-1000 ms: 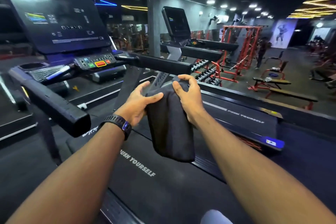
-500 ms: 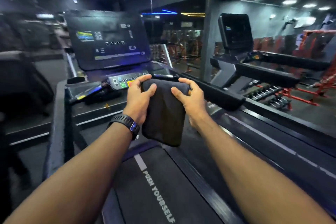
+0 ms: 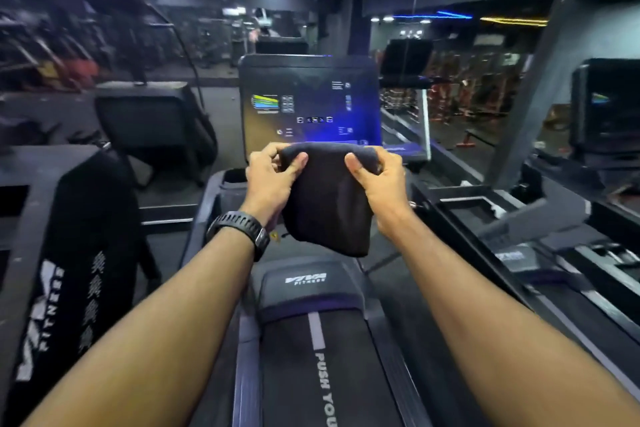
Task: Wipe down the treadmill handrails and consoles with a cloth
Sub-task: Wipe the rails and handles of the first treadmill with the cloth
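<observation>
cloth: dark, soft, folded, hanging before glossy console | top corners pinched by left hand and right hand | below: matte black belt, white lettering | dim gym, neon ceiling strips

Two hands, one cloth, one watch.

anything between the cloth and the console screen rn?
Nothing visible. The left hand and right hand pinch the dark cloth by its top edge, directly in front of the console screen. The cloth's top overlaps the screen's lower edge in the head view; whether they touch cannot be told.
</observation>
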